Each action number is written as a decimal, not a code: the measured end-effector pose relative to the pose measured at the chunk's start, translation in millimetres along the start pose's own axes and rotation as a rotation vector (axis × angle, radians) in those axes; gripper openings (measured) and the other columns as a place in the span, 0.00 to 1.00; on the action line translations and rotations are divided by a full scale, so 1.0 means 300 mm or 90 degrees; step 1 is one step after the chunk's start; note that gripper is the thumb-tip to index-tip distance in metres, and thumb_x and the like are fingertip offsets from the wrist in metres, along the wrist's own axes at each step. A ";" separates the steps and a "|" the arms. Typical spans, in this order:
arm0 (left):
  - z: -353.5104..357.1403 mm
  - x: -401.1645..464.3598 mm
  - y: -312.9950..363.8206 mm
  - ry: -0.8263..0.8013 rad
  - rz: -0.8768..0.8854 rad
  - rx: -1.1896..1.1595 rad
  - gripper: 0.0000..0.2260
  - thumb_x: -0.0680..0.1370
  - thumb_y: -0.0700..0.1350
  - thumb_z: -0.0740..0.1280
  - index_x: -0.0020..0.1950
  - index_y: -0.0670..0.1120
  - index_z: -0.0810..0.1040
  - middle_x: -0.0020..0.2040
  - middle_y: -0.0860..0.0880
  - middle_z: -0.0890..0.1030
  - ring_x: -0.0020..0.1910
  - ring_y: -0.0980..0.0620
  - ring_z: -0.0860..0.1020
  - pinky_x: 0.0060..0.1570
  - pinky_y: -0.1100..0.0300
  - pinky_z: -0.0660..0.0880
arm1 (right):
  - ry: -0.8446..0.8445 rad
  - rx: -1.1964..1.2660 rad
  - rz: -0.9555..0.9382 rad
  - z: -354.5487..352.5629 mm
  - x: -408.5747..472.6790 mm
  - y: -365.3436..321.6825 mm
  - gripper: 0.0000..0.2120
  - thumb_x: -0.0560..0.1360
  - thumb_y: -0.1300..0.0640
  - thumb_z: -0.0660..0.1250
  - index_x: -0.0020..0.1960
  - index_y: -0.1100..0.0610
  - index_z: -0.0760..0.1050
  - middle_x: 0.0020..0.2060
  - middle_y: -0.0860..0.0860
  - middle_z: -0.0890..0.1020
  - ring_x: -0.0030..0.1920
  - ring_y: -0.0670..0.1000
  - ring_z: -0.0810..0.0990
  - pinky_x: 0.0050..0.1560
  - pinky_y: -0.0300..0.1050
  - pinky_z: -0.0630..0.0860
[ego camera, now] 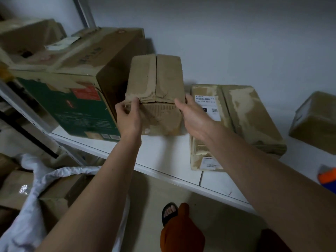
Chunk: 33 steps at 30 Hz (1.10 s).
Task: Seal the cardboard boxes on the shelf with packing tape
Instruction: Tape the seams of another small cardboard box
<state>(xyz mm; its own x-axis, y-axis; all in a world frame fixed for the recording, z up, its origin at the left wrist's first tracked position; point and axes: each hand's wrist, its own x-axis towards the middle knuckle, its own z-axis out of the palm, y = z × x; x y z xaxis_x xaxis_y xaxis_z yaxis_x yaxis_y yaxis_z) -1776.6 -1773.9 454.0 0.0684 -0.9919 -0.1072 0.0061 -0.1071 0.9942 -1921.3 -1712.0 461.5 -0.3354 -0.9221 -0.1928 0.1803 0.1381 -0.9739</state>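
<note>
A worn brown cardboard box [156, 82] stands on the white shelf [163, 153], its top flaps meeting along a seam with old tape marks. My left hand [128, 115] pinches the box's near left top corner between thumb and fingers. At the box's near right corner, my right hand [192, 115] holds the side with its fingers wrapped round the edge. An orange and blue object [328, 176], possibly a tape dispenser, lies at the shelf's right edge, mostly cut off by the frame.
A large green and brown box [76, 73] stands left of the held box. A flat taped box with labels [234, 120] lies to the right, another box [314, 120] farther right. More boxes and white plastic wrap [31, 197] sit below left. A sandalled foot [170, 211] stands on the floor.
</note>
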 end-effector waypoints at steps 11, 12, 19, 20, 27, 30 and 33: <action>0.142 -0.409 0.259 -0.111 0.195 -0.056 0.11 0.77 0.51 0.67 0.56 0.52 0.69 0.52 0.52 0.77 0.51 0.56 0.77 0.53 0.58 0.77 | 0.143 0.011 -0.142 -0.238 -0.428 -0.197 0.17 0.81 0.53 0.58 0.69 0.52 0.64 0.62 0.48 0.76 0.62 0.48 0.74 0.67 0.48 0.69; 0.165 -0.444 0.270 -0.123 0.194 -0.055 0.10 0.77 0.52 0.67 0.55 0.52 0.69 0.52 0.52 0.77 0.51 0.56 0.77 0.54 0.57 0.77 | 0.149 0.045 -0.148 -0.267 -0.462 -0.209 0.17 0.81 0.54 0.58 0.69 0.53 0.64 0.61 0.48 0.76 0.61 0.47 0.75 0.65 0.46 0.70; 0.295 -0.658 0.287 -0.187 0.182 -0.078 0.12 0.77 0.52 0.67 0.56 0.49 0.70 0.48 0.55 0.76 0.49 0.56 0.77 0.50 0.58 0.77 | 0.261 0.060 -0.195 -0.436 -0.656 -0.267 0.12 0.81 0.54 0.58 0.64 0.52 0.66 0.54 0.47 0.77 0.54 0.46 0.77 0.48 0.40 0.75; 0.315 -0.686 0.280 -0.209 0.164 -0.086 0.12 0.77 0.53 0.67 0.56 0.49 0.70 0.49 0.54 0.76 0.49 0.55 0.77 0.48 0.59 0.76 | 0.294 0.053 -0.202 -0.461 -0.683 -0.270 0.11 0.81 0.53 0.58 0.63 0.50 0.66 0.53 0.46 0.77 0.52 0.45 0.78 0.45 0.39 0.75; 0.485 -0.909 0.142 -0.370 -0.027 -0.107 0.09 0.77 0.55 0.67 0.48 0.51 0.71 0.46 0.52 0.75 0.47 0.52 0.75 0.60 0.40 0.74 | 0.556 -0.098 -0.257 -0.678 -0.854 -0.262 0.15 0.78 0.55 0.63 0.63 0.56 0.69 0.49 0.47 0.75 0.41 0.37 0.72 0.34 0.23 0.69; 0.534 -1.001 0.086 -0.418 -0.056 -0.097 0.10 0.77 0.54 0.68 0.48 0.51 0.70 0.46 0.52 0.74 0.46 0.54 0.74 0.59 0.40 0.75 | 0.613 -0.119 -0.229 -0.771 -0.923 -0.226 0.15 0.77 0.52 0.63 0.62 0.53 0.70 0.56 0.50 0.74 0.44 0.41 0.73 0.39 0.29 0.70; 0.559 -1.044 0.082 -0.446 -0.044 -0.079 0.09 0.77 0.54 0.68 0.49 0.52 0.70 0.48 0.54 0.74 0.46 0.55 0.74 0.56 0.45 0.76 | 0.605 -0.049 -0.186 -0.823 -0.964 -0.187 0.13 0.76 0.51 0.62 0.60 0.50 0.70 0.55 0.48 0.76 0.47 0.43 0.74 0.47 0.40 0.72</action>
<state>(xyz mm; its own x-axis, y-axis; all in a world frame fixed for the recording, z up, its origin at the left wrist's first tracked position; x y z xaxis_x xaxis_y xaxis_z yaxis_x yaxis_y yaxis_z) -1965.0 -1477.3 511.9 -0.5936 -0.7981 -0.1038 0.1031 -0.2034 0.9737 -2062.8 -1363.7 542.2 -0.9638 -0.2568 0.0720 -0.0762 0.0065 -0.9971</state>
